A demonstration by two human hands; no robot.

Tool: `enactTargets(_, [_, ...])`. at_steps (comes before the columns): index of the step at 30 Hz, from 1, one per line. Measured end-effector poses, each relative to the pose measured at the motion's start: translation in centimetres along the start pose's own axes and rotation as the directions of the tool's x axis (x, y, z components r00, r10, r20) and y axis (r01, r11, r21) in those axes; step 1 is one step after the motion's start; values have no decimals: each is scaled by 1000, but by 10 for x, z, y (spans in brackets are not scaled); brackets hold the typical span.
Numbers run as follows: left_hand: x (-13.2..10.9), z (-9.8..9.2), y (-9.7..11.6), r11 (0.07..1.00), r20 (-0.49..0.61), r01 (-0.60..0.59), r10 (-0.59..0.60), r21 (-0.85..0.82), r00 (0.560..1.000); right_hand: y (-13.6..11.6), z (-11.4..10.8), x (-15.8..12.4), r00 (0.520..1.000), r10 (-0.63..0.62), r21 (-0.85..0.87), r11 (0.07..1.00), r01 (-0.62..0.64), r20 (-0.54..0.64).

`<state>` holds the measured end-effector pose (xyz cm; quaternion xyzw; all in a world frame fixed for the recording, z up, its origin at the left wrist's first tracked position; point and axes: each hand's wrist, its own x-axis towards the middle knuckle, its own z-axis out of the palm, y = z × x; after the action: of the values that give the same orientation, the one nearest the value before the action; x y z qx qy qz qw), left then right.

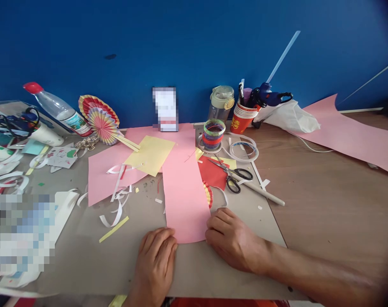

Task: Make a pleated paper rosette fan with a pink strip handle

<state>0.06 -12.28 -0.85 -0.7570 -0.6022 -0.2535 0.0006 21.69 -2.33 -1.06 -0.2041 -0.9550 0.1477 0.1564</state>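
Observation:
A long strip of pink paper (185, 200) runs from the back of the table toward me, its near end slightly curved. My left hand (157, 258) grips its near left corner, fingers bent and pressed together. At the near right corner my right hand (232, 238) pinches the edge with curled fingers; the thumbs are mostly hidden. Just beyond the right hand, a red and yellow pleated paper piece (208, 194) is partly covered by the strip. Black-handled scissors (234, 181) lie open on red paper (213, 170) farther right.
Yellow paper (152, 154), paper fans (102, 123) and white paper scraps (117, 213) lie left. A phone (165, 110) leans on the blue partition. Tape rolls (214, 134), a bottle (221, 104) and a red cup (243, 118) with a glue gun (267, 96) stand back right.

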Motion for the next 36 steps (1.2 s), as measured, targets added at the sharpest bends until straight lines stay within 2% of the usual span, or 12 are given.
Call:
enactTargets(11, [0, 2, 0, 998, 0, 69, -69, -15, 998, 0, 7, 4, 985, 114, -18, 993, -117, -129])
enactTargets(18, [2, 2, 0, 993, 20, 108, -107, -39, 994, -1, 8, 6, 981, 153, -3, 988, -154, -118])
enactTargets(31, [7, 3, 1, 960, 102, 281, -278, -16, 955, -2, 5, 9, 967, 239, 55, 970, -235, -86])
enactTargets(36, [7, 5, 3, 960, 87, 276, -271, -42, 959, -1, 5, 9, 972, 230, 68, 971, -227, -41])
